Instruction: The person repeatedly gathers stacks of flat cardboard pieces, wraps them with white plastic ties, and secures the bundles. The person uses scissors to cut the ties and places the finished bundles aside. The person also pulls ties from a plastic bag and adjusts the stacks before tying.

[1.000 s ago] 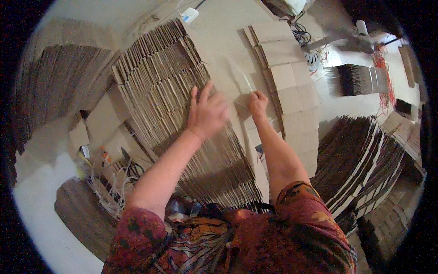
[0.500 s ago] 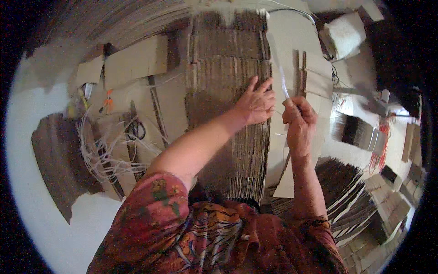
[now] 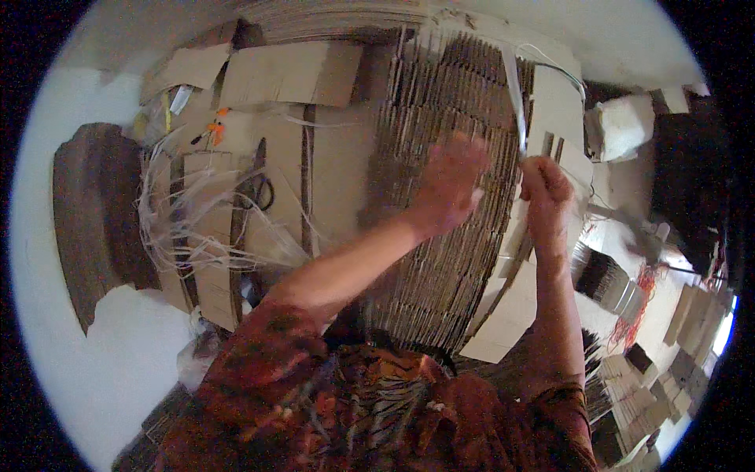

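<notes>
A long bundle of brown corrugated cardboard pieces (image 3: pixel 425 275) lies in front of me, its many thin edges facing up. My left hand (image 3: pixel 452 185) is over the middle of the bundle, blurred, its thumb apart and its fingers stretched forward; nothing shows in it. At the bundle's right side my right hand (image 3: pixel 546 185) is closed in a fist round a white plastic strap (image 3: pixel 515 86). The strap runs taut from the fist to the bundle's far end. Where it goes beyond that end I cannot make out.
Left of the bundle lie a tangle of whitish strap pieces (image 3: pixel 185 228), dark-handled scissors (image 3: pixel 258 189), an orange-handled tool (image 3: pixel 216 130) and flat cardboard sheets (image 3: pixel 283 75). To the right are a white block-like pack (image 3: pixel 623 126), a strapped dark bundle (image 3: pixel 609 279) and red cords (image 3: pixel 641 307).
The view has swung, so the surroundings sit differently. The bundle shows more of its edges and less of its flat left face. My right hand still grips the strap; the left has blurred with motion.
</notes>
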Motion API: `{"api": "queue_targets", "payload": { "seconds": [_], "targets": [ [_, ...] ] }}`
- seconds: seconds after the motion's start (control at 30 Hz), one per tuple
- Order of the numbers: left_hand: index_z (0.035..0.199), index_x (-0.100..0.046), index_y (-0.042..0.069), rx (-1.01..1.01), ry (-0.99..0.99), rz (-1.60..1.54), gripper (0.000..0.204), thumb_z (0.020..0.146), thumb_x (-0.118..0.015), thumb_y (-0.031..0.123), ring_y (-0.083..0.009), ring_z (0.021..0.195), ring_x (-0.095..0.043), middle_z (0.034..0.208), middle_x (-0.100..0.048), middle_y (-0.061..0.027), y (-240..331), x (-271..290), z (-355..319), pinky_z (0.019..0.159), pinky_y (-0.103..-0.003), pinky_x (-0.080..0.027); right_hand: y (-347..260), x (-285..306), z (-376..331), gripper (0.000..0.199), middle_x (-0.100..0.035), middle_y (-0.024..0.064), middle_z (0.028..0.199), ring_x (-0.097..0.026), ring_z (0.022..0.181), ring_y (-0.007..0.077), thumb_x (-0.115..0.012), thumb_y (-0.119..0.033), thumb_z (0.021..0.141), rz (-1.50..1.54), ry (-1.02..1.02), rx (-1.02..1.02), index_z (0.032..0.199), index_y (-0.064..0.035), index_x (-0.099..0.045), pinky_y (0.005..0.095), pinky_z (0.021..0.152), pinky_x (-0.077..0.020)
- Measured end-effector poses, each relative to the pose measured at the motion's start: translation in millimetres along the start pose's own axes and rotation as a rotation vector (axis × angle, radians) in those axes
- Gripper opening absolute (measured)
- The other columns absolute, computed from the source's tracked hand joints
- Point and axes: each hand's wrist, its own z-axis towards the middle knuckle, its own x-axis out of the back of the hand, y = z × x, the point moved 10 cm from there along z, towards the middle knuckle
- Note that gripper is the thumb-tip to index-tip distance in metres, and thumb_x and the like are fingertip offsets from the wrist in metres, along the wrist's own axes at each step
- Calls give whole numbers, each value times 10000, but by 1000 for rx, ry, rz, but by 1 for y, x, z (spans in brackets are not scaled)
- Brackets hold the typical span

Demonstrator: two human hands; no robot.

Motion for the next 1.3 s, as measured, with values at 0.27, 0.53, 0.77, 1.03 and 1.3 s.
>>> {"api": "queue_targets", "payload": {
  "seconds": [0.27,0.53,0.77,1.03,1.3],
  "targets": [
    [1046,-521,-23,917,159,-438,267,807,-527,95,-253,946,-532,1003,-571,-135,-163,-17,-185,841,-346,-418,33,-160,-33,170,-578,116,829,-559,829,285,-549,3,709,-443,-536,480,871,-40,-577,353,749,-458],
    [1055,-562,-8,923,-354,-832,302,777,-554,108,-193,909,-540,966,-596,-119,-146,13,-140,838,-328,-415,66,-216,-28,178,-552,117,869,-513,928,308,-566,-8,660,-664,-552,893,833,-42,-544,518,943,-317],
    [1203,-469,55,494,-164,417,498,733,-597,160,-335,1128,-448,1227,-471,-134,-254,-9,-99,972,-478,-298,66,-218,-28,180,-548,102,864,-512,902,292,-562,-9,646,-685,-441,927,820,-46,-534,505,942,-329],
    [1055,-540,57,614,-343,453,285,781,-524,136,-340,1068,-483,1070,-568,-119,-302,-37,-101,925,-461,-326,61,-206,-25,181,-553,85,797,-538,781,296,-552,25,662,-606,-316,938,817,-61,-512,484,884,-381],
    [995,-565,66,564,-432,263,248,827,-472,224,-353,888,-563,939,-587,-165,-303,-37,-211,714,-470,-457,58,-211,-24,143,-526,101,725,-517,742,325,-550,17,723,-557,-276,882,835,-65,-520,456,844,-402]
  ]
}}
